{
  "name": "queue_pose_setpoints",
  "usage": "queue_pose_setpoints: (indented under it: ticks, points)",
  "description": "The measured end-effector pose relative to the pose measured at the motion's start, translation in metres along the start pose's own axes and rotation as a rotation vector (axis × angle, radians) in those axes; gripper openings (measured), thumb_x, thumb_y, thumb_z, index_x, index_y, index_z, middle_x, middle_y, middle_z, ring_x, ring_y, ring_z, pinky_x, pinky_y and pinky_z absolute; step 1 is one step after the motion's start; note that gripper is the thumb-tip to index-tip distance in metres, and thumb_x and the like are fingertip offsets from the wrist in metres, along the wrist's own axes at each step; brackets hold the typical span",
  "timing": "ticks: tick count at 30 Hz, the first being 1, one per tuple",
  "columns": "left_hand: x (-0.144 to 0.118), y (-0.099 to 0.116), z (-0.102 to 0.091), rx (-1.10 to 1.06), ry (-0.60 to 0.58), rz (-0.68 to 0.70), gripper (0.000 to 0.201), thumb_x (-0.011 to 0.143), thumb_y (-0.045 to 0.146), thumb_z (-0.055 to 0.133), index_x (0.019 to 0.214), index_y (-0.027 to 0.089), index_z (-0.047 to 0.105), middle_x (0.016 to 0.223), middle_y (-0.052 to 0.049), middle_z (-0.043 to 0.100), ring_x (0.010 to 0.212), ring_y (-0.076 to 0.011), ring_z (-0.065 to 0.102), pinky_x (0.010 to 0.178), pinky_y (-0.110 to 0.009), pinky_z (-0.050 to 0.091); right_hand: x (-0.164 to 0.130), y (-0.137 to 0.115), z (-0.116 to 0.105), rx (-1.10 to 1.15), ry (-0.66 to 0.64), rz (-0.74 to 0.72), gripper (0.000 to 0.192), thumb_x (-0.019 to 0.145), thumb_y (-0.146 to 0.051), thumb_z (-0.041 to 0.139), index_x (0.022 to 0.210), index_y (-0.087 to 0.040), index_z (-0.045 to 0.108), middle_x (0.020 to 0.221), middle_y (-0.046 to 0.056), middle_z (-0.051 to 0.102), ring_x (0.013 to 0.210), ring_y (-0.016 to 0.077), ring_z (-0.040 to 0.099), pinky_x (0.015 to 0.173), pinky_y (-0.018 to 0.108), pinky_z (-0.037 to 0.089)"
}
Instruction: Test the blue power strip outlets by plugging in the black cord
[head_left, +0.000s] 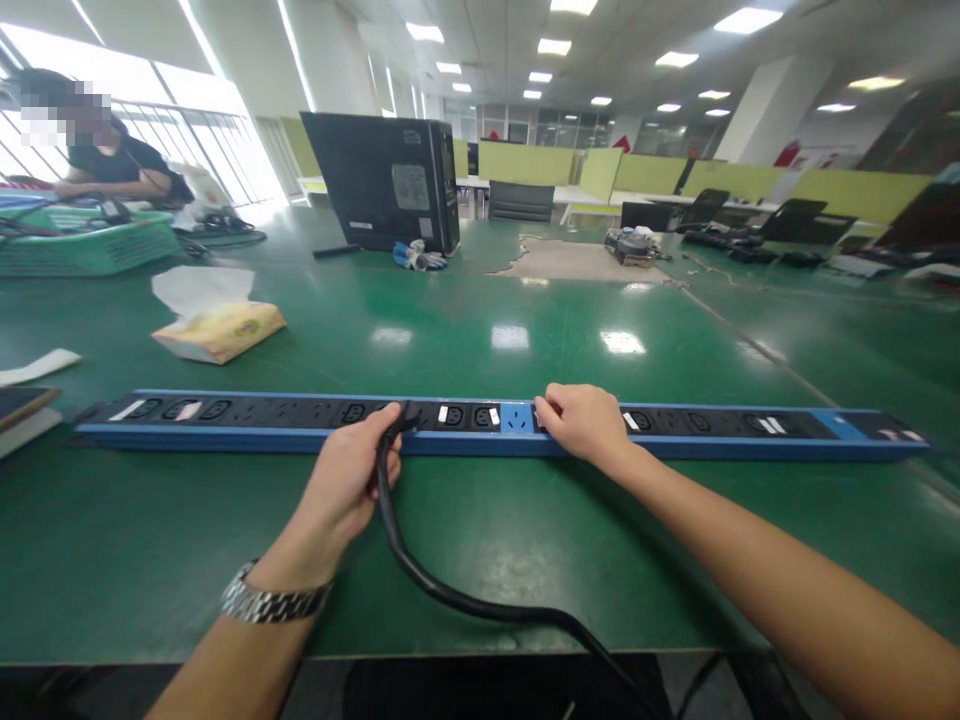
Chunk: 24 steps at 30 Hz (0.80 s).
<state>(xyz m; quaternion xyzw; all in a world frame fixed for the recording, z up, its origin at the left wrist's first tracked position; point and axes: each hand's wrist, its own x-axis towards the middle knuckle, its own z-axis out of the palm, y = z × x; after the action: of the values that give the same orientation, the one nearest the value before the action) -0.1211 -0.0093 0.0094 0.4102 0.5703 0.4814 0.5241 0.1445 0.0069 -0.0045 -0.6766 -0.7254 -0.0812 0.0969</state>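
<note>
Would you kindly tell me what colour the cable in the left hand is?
The cable is black, seen best in the head view.

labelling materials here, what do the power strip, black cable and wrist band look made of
The power strip: probably coated metal, with straight, evenly blue sides. The black cable: likely rubber or soft plastic, slightly glossy and smoothly bent. The wrist band: seemingly polished metal, judging by its shiny links.

No readable text or numbers anywhere.
</note>
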Motion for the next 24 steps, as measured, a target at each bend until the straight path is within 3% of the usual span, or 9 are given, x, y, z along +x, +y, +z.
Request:
queue_pose_setpoints:
  ticks: [3,11,18,21,24]
  points:
    - [0.005,-0.012,0.006,0.045,0.033,-0.008,0.040,0.070,0.051,0.066,0.056,0.018,0.050,0.037,0.004,0.043,0.030,-0.0068,0.034,0.030,-0.019,0.021,-0.001,0.000,0.001,0.003,0.018,-0.007,0.040,0.094,-0.044,0.036,0.077,-0.023,0.066,0.082,0.002,0.071,0.070,0.0152,0.059,0.056,0.028,0.019]
    - [0.012,-0.009,0.010,0.164,0.089,0.085,0.041,0.070,0.052,0.065,0.053,0.018,0.049,0.038,0.005,0.041,0.032,-0.0072,0.034,0.033,-0.020,0.021,-0.001,0.002,0.004,0.020,0.041,-0.017,0.039,0.094,-0.044,0.038,0.074,-0.022,0.063,0.080,0.000,0.071,0.070,0.0147,0.059,0.056,0.028,0.017]
    - [0.012,-0.014,0.011,0.254,0.030,0.074,0.040,0.074,0.050,0.063,0.054,0.016,0.054,0.038,0.001,0.048,0.032,-0.0078,0.037,0.032,-0.020,0.024,-0.001,0.001,0.005,0.026,0.038,-0.015,0.039,0.093,-0.045,0.038,0.074,-0.022,0.063,0.080,0.001,0.071,0.068,0.0142,0.059,0.055,0.029,0.017]
    - [0.001,0.006,0.009,0.060,0.042,0.220,0.037,0.079,0.046,0.061,0.059,0.015,0.056,0.042,0.001,0.050,0.034,-0.0084,0.042,0.035,-0.020,0.031,0.000,0.002,0.005,0.021,0.020,0.000,0.038,0.092,-0.045,0.040,0.072,-0.022,0.063,0.078,0.001,0.070,0.067,0.0146,0.058,0.055,0.029,0.017]
    - [-0.006,0.039,-0.009,-0.257,0.157,0.418,0.032,0.088,0.040,0.052,0.067,0.016,0.055,0.048,0.002,0.052,0.040,-0.0093,0.047,0.040,-0.022,0.040,0.001,0.002,0.005,0.014,0.015,0.004,0.037,0.091,-0.046,0.041,0.073,-0.023,0.063,0.077,0.001,0.070,0.067,0.0151,0.058,0.055,0.028,0.017]
